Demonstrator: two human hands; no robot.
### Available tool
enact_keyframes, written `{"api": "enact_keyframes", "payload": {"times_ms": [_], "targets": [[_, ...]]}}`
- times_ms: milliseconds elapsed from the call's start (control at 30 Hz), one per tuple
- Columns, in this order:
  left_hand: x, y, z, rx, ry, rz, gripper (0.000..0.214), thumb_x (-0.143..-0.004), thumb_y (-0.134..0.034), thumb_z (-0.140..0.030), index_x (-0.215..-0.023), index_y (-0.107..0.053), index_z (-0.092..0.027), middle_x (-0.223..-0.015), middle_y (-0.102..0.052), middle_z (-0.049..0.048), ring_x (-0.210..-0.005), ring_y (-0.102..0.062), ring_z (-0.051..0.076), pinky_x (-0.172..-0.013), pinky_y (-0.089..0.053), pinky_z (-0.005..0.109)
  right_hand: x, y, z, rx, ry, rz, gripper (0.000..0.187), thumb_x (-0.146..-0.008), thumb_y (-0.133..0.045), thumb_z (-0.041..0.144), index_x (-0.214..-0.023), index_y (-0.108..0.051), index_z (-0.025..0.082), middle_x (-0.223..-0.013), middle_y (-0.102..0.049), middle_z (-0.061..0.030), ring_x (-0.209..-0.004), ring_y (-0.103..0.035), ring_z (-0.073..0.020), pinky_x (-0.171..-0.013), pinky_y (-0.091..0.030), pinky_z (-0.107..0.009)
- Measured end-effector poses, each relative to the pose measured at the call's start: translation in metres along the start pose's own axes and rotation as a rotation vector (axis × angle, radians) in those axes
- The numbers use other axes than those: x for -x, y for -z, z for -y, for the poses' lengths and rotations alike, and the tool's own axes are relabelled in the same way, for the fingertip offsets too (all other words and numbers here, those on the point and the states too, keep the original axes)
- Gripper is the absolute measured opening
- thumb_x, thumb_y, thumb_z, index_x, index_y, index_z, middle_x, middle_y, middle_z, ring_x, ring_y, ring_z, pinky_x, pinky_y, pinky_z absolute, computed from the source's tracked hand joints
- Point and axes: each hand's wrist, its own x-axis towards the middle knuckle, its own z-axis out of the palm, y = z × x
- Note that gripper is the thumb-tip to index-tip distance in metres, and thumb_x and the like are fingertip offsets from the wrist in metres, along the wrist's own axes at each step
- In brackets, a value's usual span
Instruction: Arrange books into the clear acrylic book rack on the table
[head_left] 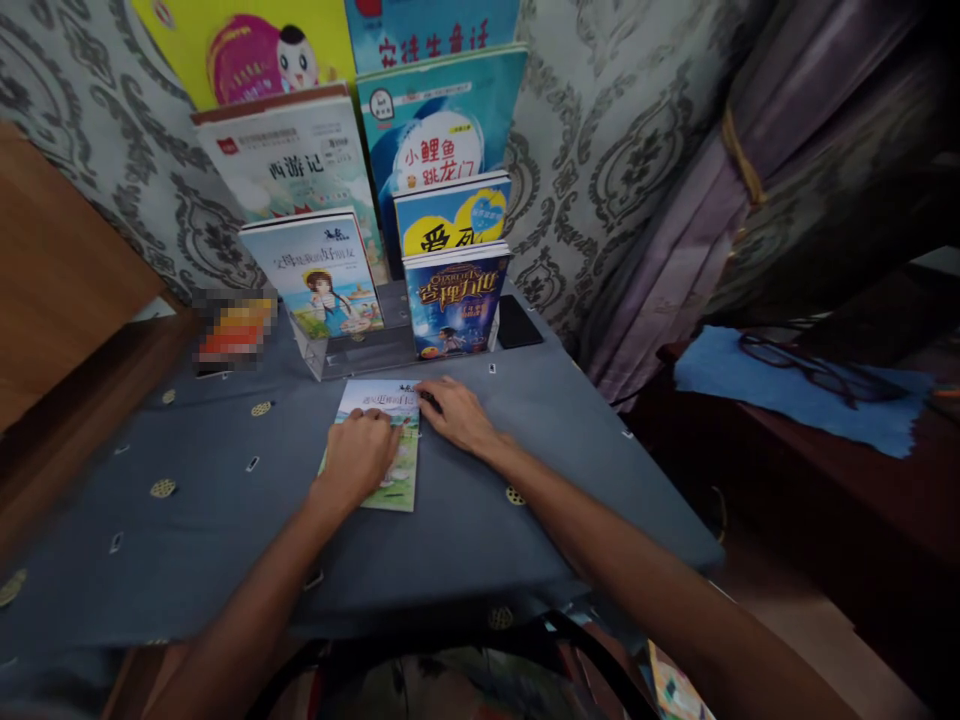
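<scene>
Carefully, my open left grip (358, 458) pressed a thin picture book (391, 488) flat on the grey tabletop (225, 530). My open right grip (454, 414) touched its edge, I think to hold it steady.

Thin paperback (395, 490) partly hidden under the left hand (358, 458) and right hand (456, 414); orange-yellow object (234, 328) pixelated beyond recognition.

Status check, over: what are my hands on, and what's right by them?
Left hand on thin paperback. Right hand on its top right corner. Clear acrylic book stand just beyond, on grey-blue tablecloth.
</scene>
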Motion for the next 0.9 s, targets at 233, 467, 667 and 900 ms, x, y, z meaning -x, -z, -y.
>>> {"api": "enact_keyframes", "payload": {"times_ms": [233,467,667,900], "targets": [[0.002,-0.015,0.053,-0.021,0.171,-0.005,0.039,-0.100,-0.038,-0.039,-0.117,-0.065,-0.015,-0.114,-0.070,0.0154,-0.109,-0.064,0.032,-0.081,-0.051,0.039,0.014,-0.003,0.016,0.013,0.024,-0.021,0.022,-0.094,-0.056,0.021,-0.111,-0.070,0.018,-0.101,-0.073,-0.0088,-0.094,-0.064,-0.0223,-0.083,-0.048,-0.032],[0.003,-0.025,0.058,0.034,0.172,-0.076,0.038,-0.099,-0.038,-0.033,-0.115,-0.065,-0.013,-0.114,-0.067,0.0172,-0.112,-0.060,0.033,-0.083,-0.051,0.041,0.067,-0.011,0.057,0.056,0.225,0.004,0.011,-0.094,-0.057,0.021,-0.094,-0.068,0.019,-0.085,-0.071,-0.0068,-0.083,-0.061,-0.0211,-0.077,-0.047,-0.033],[0.002,-0.031,0.057,0.158,0.230,-0.124,0.036,-0.097,-0.040,-0.032,-0.117,-0.065,-0.014,-0.117,-0.064,0.0178,-0.114,-0.058,0.034,-0.087,-0.050,0.043,0.092,-0.011,0.069,0.077,0.260,0.018,0.014,-0.092,-0.063,0.025,-0.105,-0.066,0.019,-0.102,-0.071,-0.0090,-0.091,-0.060,-0.0246,-0.079,-0.051,-0.038],[-0.015,-0.047,0.085,0.740,0.341,-0.208,0.035,-0.085,-0.057,-0.029,-0.116,-0.066,-0.016,-0.097,-0.071,0.0105,-0.093,-0.065,0.027,-0.080,-0.048,0.034,0.086,-0.015,0.065,0.059,0.244,-0.024,0.024,-0.087,-0.070,0.021,-0.109,-0.067,0.017,-0.115,-0.070,-0.0114,-0.099,-0.062,-0.0271,-0.087,-0.054,-0.044]]}}
